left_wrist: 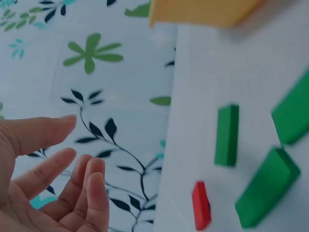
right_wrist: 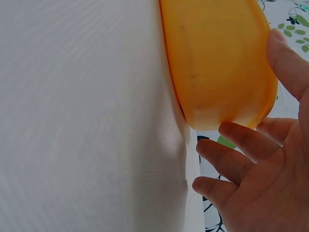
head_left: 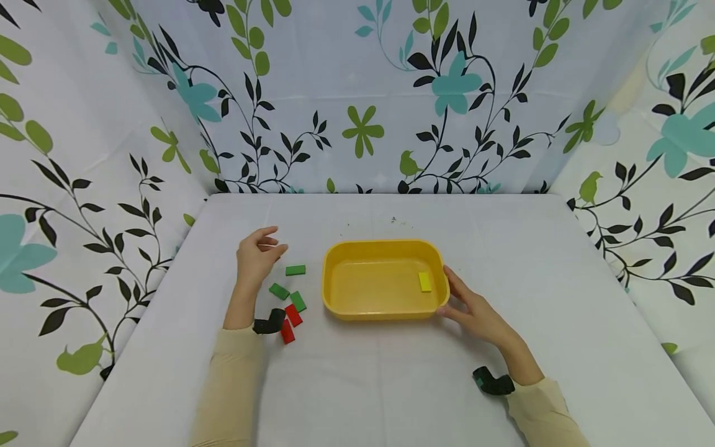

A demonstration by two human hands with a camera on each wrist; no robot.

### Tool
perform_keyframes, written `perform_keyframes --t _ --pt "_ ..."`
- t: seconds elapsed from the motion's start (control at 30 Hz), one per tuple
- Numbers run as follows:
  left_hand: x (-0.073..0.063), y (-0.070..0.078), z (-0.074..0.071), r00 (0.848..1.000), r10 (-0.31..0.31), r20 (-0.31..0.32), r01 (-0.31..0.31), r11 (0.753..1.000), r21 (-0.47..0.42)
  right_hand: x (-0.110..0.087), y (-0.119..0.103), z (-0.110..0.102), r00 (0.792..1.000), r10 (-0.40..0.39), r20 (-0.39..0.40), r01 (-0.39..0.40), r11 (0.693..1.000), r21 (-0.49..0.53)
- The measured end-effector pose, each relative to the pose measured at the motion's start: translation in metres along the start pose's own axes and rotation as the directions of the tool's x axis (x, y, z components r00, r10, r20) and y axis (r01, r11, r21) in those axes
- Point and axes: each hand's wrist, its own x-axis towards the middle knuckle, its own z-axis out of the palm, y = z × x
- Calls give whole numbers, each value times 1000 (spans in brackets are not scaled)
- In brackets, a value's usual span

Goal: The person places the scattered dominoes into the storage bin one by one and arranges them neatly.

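Note:
A yellow tray point(head_left: 385, 315) sits on the white table with one small yellow block point(head_left: 425, 282) lying in its right part. My right hand point(head_left: 475, 316) touches the tray's right end, thumb at the near corner and fingers at the far one. In the right wrist view its fingers are spread, with the thumb point(right_wrist: 285, 60) against the tray's rim. Left of the tray, my left hand point(head_left: 257, 257) is raised with loosely bent fingers and nothing between them. Beside it lie three green blocks point(head_left: 295, 270) and two red blocks point(head_left: 293, 315).
White cloth covers the table point(head_left: 380, 385). Patterned curtains point(head_left: 313, 93) with leaves and flowers hang behind it and on both sides. Black straps with small devices point(head_left: 270, 321) are on both wrists.

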Motion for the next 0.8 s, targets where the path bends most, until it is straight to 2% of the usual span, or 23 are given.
perform_keyframes --t 0.1,0.17,0.27,0.37,0.47,0.53,0.8 --pt "15 -25 -16 999 -50 -7 50 999 8 1 2 0 1000 -4 -2 4 1000 -1" --pt "22 -39 -23 996 -82 22 82 997 12 1 2 1 1000 -2 -3 2 1000 -1" --pt "30 -55 -29 988 -115 103 114 993 14 1 3 1 1000 6 -1 -6 1000 -1" --pt "34 -64 -28 969 -140 206 134 990 40 0 3 1 1000 12 -1 -12 1000 2" --pt "37 -73 -27 949 -144 280 126 989 82 0 3 2 1000 3 1 -3 1000 7" --pt "38 -77 -26 941 -142 306 114 988 106 0 4 2 1000 -4 4 4 1000 10" --pt "48 -87 -22 941 -93 326 31 981 190 -1 1 0 1000 -13 -6 13 1000 -4"
